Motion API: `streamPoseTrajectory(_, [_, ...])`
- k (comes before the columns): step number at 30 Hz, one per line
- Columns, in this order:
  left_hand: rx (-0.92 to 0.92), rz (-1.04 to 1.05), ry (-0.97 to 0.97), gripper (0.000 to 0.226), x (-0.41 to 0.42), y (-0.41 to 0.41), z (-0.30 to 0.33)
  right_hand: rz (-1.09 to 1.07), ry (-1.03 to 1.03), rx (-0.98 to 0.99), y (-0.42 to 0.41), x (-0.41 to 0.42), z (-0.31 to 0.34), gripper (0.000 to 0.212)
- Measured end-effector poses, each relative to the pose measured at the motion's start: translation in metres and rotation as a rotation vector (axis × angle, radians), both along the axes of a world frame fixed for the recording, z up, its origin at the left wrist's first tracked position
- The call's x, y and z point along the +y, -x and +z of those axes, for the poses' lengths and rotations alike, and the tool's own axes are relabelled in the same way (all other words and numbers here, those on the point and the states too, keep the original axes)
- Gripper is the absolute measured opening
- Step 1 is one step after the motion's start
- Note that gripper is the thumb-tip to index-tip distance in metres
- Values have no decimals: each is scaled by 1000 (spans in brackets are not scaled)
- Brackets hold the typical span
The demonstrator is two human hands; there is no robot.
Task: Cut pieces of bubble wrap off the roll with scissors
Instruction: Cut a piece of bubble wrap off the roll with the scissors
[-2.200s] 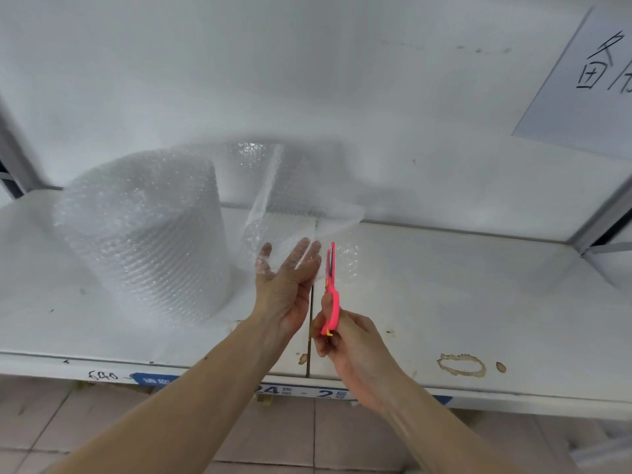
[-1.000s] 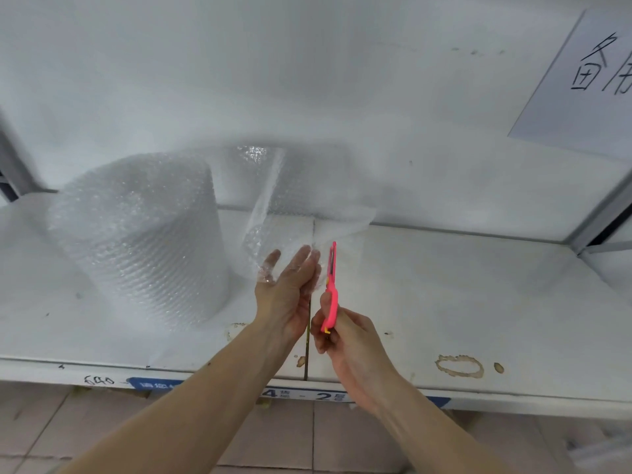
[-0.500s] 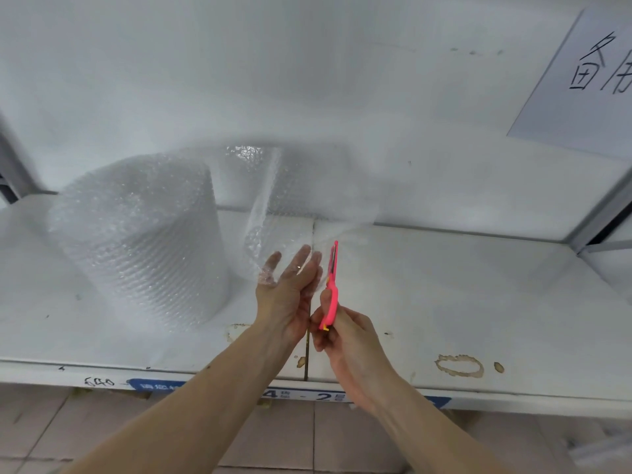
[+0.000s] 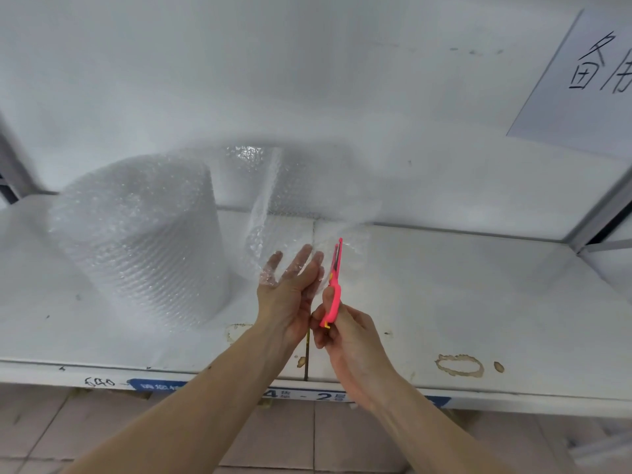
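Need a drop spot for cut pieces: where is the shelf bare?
Bare: white shelf right of the pink scissors, up to the ring stain. Crowded: the left, with the clear bubble wrap roll, its loose sheet and both hands.

On the shelf (image 4: 478, 302) we see the bubble wrap roll (image 4: 136, 241) standing upright toward the left end. Its loose sheet (image 4: 290, 213) trails right, behind our left hand (image 4: 290, 292). Our right hand (image 4: 349, 340) holds the scissors (image 4: 334, 285) just right of that, near the front edge.
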State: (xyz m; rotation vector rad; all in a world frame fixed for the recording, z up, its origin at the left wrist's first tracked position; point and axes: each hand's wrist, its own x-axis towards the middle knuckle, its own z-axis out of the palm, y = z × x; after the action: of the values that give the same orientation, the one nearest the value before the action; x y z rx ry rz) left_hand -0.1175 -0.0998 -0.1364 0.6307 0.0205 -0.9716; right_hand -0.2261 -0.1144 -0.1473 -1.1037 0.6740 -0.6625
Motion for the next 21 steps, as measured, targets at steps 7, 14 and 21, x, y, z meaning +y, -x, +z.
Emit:
streamPoseTrajectory(7, [-4,9,12,74,-1,-1,0,-11,26,18,0,-1,-1,41])
streamPoseTrajectory(14, [-39,-26,-12,73,1,2,1,-31,-1,-1,0,-4,1,41])
streamPoseTrajectory(21, [-45,-20,7,76,0,1,2,-39,2,-2,1,-5,2,37])
